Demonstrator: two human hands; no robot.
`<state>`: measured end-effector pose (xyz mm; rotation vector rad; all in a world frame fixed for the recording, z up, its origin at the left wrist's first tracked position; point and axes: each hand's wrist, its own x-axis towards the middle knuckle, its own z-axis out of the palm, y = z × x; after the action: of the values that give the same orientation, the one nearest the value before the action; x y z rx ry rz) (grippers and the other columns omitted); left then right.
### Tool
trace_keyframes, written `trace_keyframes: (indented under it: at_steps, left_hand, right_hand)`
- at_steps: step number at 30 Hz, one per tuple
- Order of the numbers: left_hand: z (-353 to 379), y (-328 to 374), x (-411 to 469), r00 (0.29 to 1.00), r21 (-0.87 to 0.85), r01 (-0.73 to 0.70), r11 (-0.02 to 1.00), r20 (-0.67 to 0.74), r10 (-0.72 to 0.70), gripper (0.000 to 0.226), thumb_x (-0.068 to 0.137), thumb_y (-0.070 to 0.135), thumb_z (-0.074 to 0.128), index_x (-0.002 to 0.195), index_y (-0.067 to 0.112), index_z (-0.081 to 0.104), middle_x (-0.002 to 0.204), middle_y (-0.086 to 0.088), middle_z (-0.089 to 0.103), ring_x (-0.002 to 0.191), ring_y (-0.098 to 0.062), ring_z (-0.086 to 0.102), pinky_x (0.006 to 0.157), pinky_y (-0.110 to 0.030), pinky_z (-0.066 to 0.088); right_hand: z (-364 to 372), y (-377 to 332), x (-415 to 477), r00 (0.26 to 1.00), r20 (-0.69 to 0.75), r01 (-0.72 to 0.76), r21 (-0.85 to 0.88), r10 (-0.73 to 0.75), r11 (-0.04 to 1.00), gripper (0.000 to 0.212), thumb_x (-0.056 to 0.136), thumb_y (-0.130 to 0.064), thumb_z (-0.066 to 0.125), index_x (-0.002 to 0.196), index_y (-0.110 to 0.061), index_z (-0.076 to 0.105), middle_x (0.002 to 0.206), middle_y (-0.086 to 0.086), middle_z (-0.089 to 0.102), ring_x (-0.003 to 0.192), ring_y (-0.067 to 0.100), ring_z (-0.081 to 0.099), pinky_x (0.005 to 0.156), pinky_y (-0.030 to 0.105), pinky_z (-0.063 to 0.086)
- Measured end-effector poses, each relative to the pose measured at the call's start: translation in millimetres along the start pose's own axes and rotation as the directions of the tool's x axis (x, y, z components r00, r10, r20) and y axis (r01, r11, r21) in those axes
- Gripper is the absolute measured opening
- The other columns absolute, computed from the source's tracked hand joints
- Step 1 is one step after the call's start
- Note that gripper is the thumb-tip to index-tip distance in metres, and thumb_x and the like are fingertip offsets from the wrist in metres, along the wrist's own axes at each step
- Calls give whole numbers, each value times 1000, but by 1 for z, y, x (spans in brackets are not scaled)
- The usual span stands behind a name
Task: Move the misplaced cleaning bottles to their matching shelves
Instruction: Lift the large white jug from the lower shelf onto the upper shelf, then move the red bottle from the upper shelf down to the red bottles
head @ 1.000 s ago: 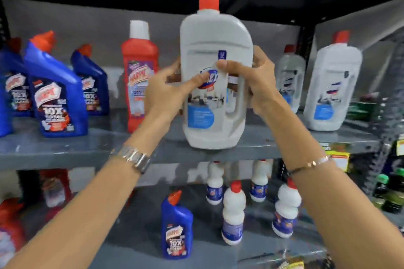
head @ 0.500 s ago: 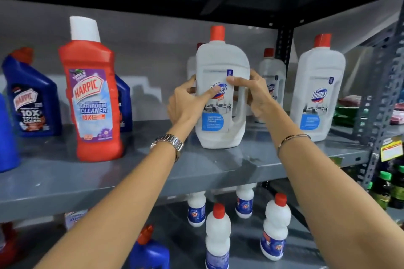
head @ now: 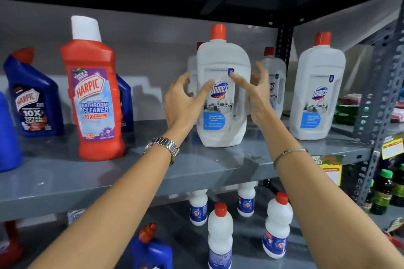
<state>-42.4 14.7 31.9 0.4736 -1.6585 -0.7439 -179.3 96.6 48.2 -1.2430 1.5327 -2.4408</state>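
Observation:
A white Domex bottle (head: 223,116) with a red cap stands upright on the grey middle shelf (head: 196,166). My left hand (head: 183,98) hovers at its left side, fingers spread, the thumb just over the label. My right hand (head: 255,91) is open at its right side, fingers apart and off the bottle. Another white Domex bottle (head: 318,94) stands to the right, and two more sit behind. A red Harpic bathroom cleaner bottle (head: 94,102) stands to the left among blue Harpic bottles (head: 32,98).
On the lower shelf stand several small white bottles (head: 219,236) with red caps and one blue Harpic bottle (head: 150,249). A perforated metal upright (head: 380,102) bounds the bay on the right, with green bottles (head: 384,192) beyond. A dark shelf hangs overhead.
The white Domex bottle was carried in and set down on the middle shelf. Both hands, which gripped it before, have opened and drawn slightly off it.

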Motion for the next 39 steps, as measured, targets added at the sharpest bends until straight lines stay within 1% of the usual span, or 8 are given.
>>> trace_keyframes:
  at_steps: [4,6,8,13,22,28,32,39]
  left_hand:
    - [-54,8,-5,946,-214,-204,955,-295,135,38,80,36,67,113,19,59,115,-3,63,80,7,63,73,-19,54]
    - [-95,6,-6,838,-331,-315,889,-537,97,20,80,23,67,99,20,61,102,-3,65,87,-17,68,72,-47,58]
    - [-131,-4,-3,750,-461,-336,821,-658,-63,20,79,18,65,97,22,58,102,-6,63,92,-28,67,73,-48,58]
    - [-181,-52,17,869,-363,20,931,-454,-196,53,75,23,73,122,14,51,122,-12,56,111,-21,57,99,-37,47]
    - [-200,-77,20,954,-330,299,895,89,-286,34,84,28,64,116,19,57,105,5,66,95,-11,64,78,-24,49]
    - [-204,-71,16,972,-288,235,928,89,-219,39,85,25,62,123,19,52,106,2,64,94,-8,63,68,-16,53]
    - [-213,-69,9,976,-278,219,935,66,-209,37,84,24,64,119,18,55,110,-2,65,104,-18,63,84,-31,53]
    - [-249,-48,-18,986,-319,155,935,-5,-166,35,82,27,65,116,20,58,101,4,69,89,-7,68,71,-22,55]
  right_hand:
    - [28,-17,-36,884,-364,314,-3,-293,949,66,71,-34,77,126,-16,45,133,4,49,120,16,47,93,12,39]
    - [63,-23,-61,856,-321,409,-61,-405,911,56,74,-32,75,120,-15,48,124,0,51,110,16,50,87,16,43]
    - [101,-21,-80,850,-203,480,-81,-486,873,52,75,-28,74,118,-11,50,118,-1,53,102,16,52,87,24,44]
    - [178,-2,-95,968,218,121,20,-123,992,63,74,-24,77,128,-15,46,123,2,49,110,15,50,90,22,42]
    - [208,6,-99,918,370,-178,59,143,982,34,79,-12,72,109,-6,58,100,10,67,80,13,66,58,15,52]
    - [206,-3,-104,902,400,-188,27,162,982,15,80,-14,71,86,-21,59,80,-5,66,68,10,65,64,28,53]
    - [207,-13,-112,910,395,-160,52,127,986,19,77,-11,73,91,-15,61,80,-2,66,65,9,65,58,23,54]
    - [213,-36,-146,904,426,-104,139,36,985,16,75,-10,75,85,-14,63,79,2,68,61,4,68,53,19,56]
